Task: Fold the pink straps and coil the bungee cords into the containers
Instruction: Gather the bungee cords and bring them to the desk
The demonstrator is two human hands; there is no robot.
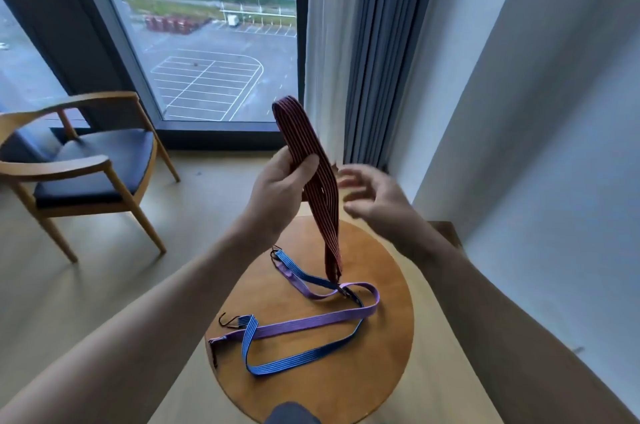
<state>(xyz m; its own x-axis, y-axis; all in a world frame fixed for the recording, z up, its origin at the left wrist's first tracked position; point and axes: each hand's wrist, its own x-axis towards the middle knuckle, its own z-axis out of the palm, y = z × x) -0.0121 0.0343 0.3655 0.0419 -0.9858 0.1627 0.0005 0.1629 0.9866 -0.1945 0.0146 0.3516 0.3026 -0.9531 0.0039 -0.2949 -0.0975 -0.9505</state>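
My left hand (277, 195) grips a dark red striped bungee cord (313, 177), folded into a long loop. The loop rises above the hand and its ends hang down to the round wooden table (388, 337). Just right of the cord, my right hand (370, 198) is blurred, fingers spread, holding nothing. On the table lie a pink strap (311, 321) and a blue striped bungee cord (304, 359), crossed over each other, with a black hook (227, 319) at the blue cord's left end. I see no container.
A wooden armchair with a dark seat (86, 164) stands at the left by the big window (207, 42). Grey curtains (381, 49) hang behind the table, and a white wall (554, 146) runs along the right. Pale wood floor surrounds the table.
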